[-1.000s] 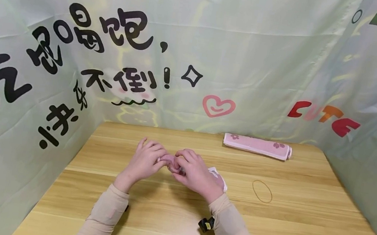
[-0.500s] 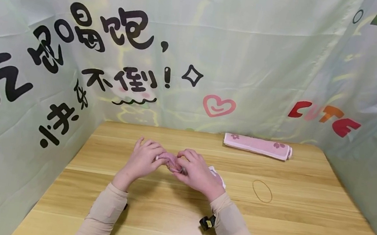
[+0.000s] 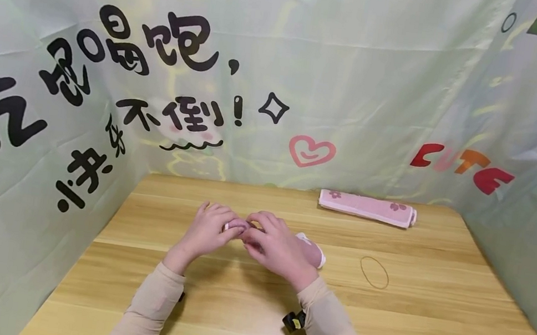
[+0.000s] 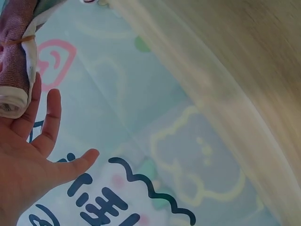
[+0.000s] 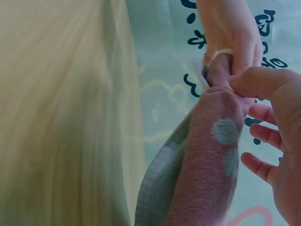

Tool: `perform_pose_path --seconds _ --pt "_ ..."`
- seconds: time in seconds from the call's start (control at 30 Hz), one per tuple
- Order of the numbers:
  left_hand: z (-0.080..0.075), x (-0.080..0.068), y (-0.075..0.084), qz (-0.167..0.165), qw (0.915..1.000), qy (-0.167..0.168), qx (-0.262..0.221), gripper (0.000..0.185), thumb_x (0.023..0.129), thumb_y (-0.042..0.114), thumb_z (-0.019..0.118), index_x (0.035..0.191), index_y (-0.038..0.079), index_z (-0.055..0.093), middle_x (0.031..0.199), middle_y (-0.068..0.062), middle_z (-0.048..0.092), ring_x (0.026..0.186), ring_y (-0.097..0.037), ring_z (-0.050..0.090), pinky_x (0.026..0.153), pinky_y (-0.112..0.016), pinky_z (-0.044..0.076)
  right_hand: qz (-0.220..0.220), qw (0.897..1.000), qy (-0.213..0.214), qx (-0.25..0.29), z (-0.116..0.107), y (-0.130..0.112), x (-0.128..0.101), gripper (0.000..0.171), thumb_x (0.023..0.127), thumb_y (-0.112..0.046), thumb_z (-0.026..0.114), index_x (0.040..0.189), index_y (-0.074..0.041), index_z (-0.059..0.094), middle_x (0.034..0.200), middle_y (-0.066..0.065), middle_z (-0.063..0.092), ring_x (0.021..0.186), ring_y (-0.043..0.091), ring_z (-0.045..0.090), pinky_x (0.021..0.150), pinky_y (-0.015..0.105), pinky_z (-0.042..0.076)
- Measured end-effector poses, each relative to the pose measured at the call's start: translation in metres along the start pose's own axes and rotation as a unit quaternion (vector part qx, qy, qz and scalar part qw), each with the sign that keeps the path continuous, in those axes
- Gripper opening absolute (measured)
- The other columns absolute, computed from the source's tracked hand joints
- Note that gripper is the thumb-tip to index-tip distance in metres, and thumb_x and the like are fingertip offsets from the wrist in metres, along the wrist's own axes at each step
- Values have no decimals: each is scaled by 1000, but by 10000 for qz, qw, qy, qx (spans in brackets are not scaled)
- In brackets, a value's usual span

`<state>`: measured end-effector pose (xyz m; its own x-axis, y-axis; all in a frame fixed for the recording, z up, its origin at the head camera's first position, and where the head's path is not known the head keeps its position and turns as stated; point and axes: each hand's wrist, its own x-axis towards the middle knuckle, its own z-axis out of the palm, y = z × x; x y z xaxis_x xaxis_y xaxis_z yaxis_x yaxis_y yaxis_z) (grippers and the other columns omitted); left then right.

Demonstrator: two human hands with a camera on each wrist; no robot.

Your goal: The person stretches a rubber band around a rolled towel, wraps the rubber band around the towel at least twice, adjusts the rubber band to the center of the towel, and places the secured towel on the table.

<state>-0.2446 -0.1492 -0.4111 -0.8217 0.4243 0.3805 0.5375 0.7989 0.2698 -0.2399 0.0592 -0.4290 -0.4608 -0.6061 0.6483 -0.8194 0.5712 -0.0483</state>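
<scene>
Both hands are on a rolled pink towel [image 3: 310,252] with white edging and pale spots, held over the table. My left hand [image 3: 205,229] grips its left end, which shows as a white-edged coil in the left wrist view. A thin brown rubber band [image 4: 19,41] circles the roll close to that end. My right hand [image 3: 274,243] pinches the towel at a narrowed spot, its thumb [image 5: 258,82] right at the cinch in the right wrist view. From there the towel [image 5: 207,155] widens, and its free end sticks out beyond the right hand.
A second rubber band [image 3: 361,266] lies on the wooden table [image 3: 430,321], right of the hands. Another rolled pink towel [image 3: 366,208] with flower prints rests along the back edge. Printed fabric [image 3: 377,102] hangs behind the table and at both sides.
The right hand's fingers have shifted over the narrowed part, now covering more of it. The bent towel between the hands looks straighter, and its free end shows more at right. The left hand has barely moved.
</scene>
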Motion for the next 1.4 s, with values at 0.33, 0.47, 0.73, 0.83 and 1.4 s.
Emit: perform_pose_path --seconds 0.33,0.47,0.73,0.83,1.4 --pt "1 -2 -6 -267 9994 -234 33 18 94 35 60 97 23 73 102 4 71 112 -26 60 108 -69 29 340 9914 -499 -1163 -4 -25 3 15 82 -28 74 97 -24 74 121 -1 62 115 22 55 86 41 49" --pt "0 -2 -6 -290 9988 -404 20 19 94 35 60 97 21 72 105 2 72 112 -28 60 107 -69 29 572 9854 -796 -1390 -7 -34 5 16 82 -30 73 97 -24 75 122 -2 61 116 22 53 87 41 48" --pt "1 -2 -6 -319 9974 -641 29 24 94 40 59 99 21 73 108 1 73 110 -25 62 107 -70 29 659 9830 -792 -1523 -2 -36 2 20 84 -30 73 102 -19 73 120 -2 63 115 21 54 86 40 47" --pt "2 -2 -6 -258 9973 -690 23 24 94 38 59 101 20 73 110 0 73 111 -25 62 107 -69 29 655 9832 -719 -1542 1 -35 0 23 83 -31 74 101 -17 72 120 0 64 114 22 55 86 41 47" --pt "-6 -2 -9 -171 9974 -690 -147 23 93 38 61 91 17 71 108 -6 72 109 -28 63 107 -69 29 794 9836 -872 -1367 4 -11 -13 18 80 -26 73 98 -25 68 121 2 64 115 26 55 88 48 49"
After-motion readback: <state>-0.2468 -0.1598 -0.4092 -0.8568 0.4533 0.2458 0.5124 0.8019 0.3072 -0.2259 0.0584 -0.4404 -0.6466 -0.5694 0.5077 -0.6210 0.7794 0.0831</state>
